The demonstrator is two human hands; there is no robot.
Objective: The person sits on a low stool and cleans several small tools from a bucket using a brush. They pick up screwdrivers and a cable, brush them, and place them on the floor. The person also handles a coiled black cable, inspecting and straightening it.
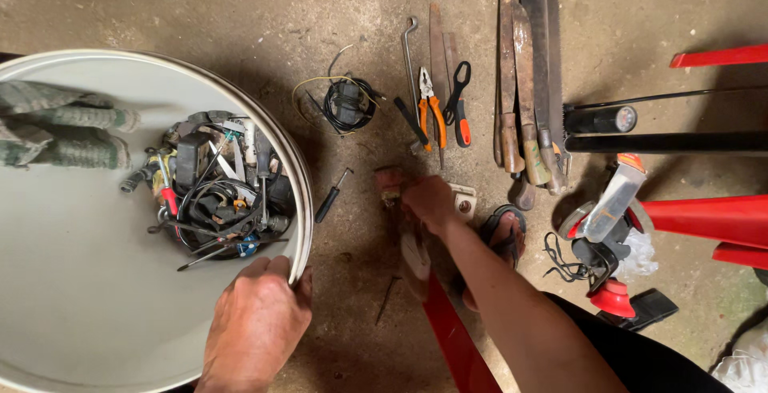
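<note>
My left hand (256,325) grips the rim of a big white bucket (88,297) that is tilted toward me. Inside it lies a tangle of tools and cables (216,193), with screwdrivers, a black adapter and rolled cloth at the left. My right hand (428,201) reaches down to the concrete floor and is closed on a small brown-handled item (390,181), blurred, beside a white socket (464,199). A black screwdriver (331,195) lies on the floor between bucket and right hand.
Laid out on the floor are orange pliers (434,113), an orange-handled wrench (459,105), a bent metal rod (410,53), several long rusty blades (524,81) and a black wire bundle (348,103). Red plastic legs (704,217), a grinder (612,201) and my sandalled foot (506,233) are at right.
</note>
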